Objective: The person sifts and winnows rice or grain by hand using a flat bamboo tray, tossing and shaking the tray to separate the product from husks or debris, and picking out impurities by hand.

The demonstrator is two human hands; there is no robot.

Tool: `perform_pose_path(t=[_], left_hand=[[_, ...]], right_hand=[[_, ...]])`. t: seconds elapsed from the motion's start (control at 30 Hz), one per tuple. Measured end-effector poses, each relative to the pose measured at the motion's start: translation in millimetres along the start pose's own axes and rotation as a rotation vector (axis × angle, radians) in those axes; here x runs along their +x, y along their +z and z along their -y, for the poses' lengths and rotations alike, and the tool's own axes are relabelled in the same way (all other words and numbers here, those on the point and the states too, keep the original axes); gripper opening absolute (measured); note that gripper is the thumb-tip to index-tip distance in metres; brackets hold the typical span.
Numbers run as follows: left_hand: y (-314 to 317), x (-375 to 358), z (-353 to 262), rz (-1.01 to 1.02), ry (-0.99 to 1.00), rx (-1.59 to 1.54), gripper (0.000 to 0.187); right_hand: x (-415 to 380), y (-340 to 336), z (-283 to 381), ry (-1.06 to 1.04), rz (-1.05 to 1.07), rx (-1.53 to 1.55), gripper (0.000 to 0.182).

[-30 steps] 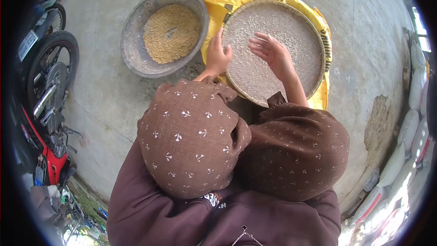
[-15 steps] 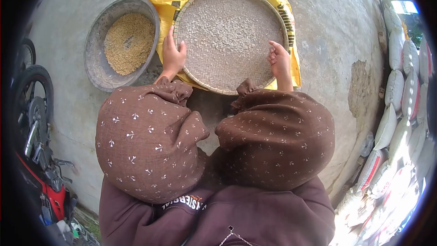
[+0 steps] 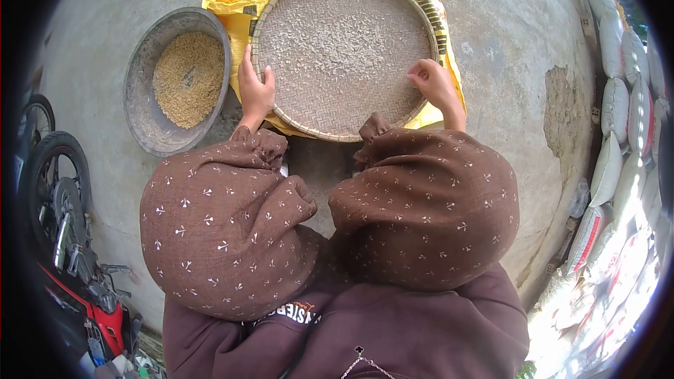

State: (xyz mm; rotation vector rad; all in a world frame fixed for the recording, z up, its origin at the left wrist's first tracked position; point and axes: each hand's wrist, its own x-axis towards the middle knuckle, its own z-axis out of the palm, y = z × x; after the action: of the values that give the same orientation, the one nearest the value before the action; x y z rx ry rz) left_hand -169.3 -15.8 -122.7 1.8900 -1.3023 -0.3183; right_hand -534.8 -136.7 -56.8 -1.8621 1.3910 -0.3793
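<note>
Tray (image 3: 337, 42) of grain sits on yellow sacking (image 3: 232, 0) at twelve o'clock. Left hand (image 3: 255, 91) grasps its nine o'clock rim, right hand (image 3: 437, 84) its three o'clock rim. Winnowing looks underway; lifting next needs a level, even grip.

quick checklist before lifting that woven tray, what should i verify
1. Left hand grips the woven tray at its left rim: ok.
2. Right hand on the right rim: ok, though how firm the grip is, cannot tell.
3. Grain spread evenly over the tray: ok.
4. Metal basin stands apart from the tray: ok.
5. Yellow sack beneath is free of the tray: cannot tell.
</note>
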Motion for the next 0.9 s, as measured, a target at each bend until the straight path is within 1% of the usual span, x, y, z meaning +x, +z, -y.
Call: perform_pose_path(t=[0.03, 0.1, 0.17, 0.27, 0.33, 0.4, 0.5, 0.57, 0.7, 0.77, 0.8, 0.87, 0.9], left_hand=[[0, 0, 0, 0.003, 0.001, -0.004, 0.064], [-1, 1, 1, 0.005, 0.006, -0.028, 0.064], [-1, 0, -1, 0.002, 0.007, -0.006, 0.064], [-4, 1, -3, 0.014, -0.012, 0.018, 0.064], [-3, 1, -2, 0.029, -0.028, 0.012, 0.064], [-1, 1, 1, -0.022, 0.041, 0.02, 0.065], [-3, 2, -3, 0.005, 0.008, 0.019, 0.065], [-2, 2, -1, 0.0, 0.012, 0.018, 0.065], [-2, 1, -1, -0.004, 0.021, 0.009, 0.065], [-3, 1, -2, 0.002, 0.008, 0.013, 0.065], [-4, 1, -2, 0.014, -0.003, 0.017, 0.065], [-4, 1, 0, 0.016, -0.007, 0.014, 0.065], [-3, 0, 0, 0.016, -0.006, 0.009, 0.065]], right_hand=[[-5, -3, 1, -0.07, 0.038, -0.166, 0.017], [-10, -1, 3, -0.033, 0.075, -0.179, 0.02], [-16, 5, 1, -0.148, -0.06, -0.42, 0.022], [-18, 4, -2, -0.182, -0.063, -0.491, 0.024], [-21, 1, 0, -0.189, -0.076, -0.496, 0.025], [-20, -2, 2, -0.197, -0.096, -0.503, 0.026], [-20, 2, -6, -0.197, -0.112, -0.549, 0.025], [-14, -3, -11, -0.192, -0.029, -0.516, 0.026], [-11, -6, -15, -0.227, -0.038, -0.49, 0.024], [-9, -7, -14, -0.124, 0.032, -0.14, 0.02], [-8, -7, -14, -0.126, 0.035, -0.139, 0.02], [-11, -7, -17, 0.02, 0.123, 0.759, 0.012], [-11, -4, -18, 0.024, 0.124, 0.757, 0.012]])
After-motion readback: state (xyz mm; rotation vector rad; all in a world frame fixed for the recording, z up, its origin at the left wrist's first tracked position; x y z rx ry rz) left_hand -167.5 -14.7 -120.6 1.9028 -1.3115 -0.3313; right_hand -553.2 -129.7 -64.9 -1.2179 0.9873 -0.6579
